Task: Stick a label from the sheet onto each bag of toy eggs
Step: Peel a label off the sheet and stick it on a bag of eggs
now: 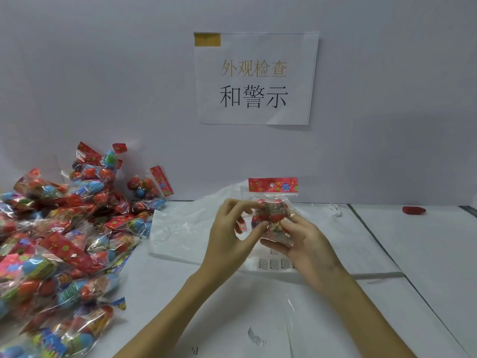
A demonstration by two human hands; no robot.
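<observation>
Forearms: both come up from the bottom edge and meet above the table [426, 254].
Left hand [233, 237]: fingers curled onto the bag's left side, fingertips pinching at the label on its front.
Right hand [308, 244]: cupped under and around the bag's lower right, thumb pressed on the front; it grips the bag.
Bag [273, 215]: held off the table between the two hands, upright, long axis running up and down, red flowered header at the top, eggs at the bottom, front turned toward the person.
Label [275, 209]: a small printed strip lying across the bag's front, just under the header; its long axis runs sideways, crosswise to the bag.
Sheet [275, 264]: flat on the table straight below the bag, partly hidden by the right hand; a row of small printed labels shows on it.
Plastic [180, 233]: a white crumpled film spread on the table under and left of the bag.
Pile [64, 241]: many more bags heaped well left of the bag, lying at every angle.
Sign [255, 78]: paper with Chinese characters on the wall above the bag.
Red thing [413, 210]: small, on the table far right of the bag; too small to tell what it is.
</observation>
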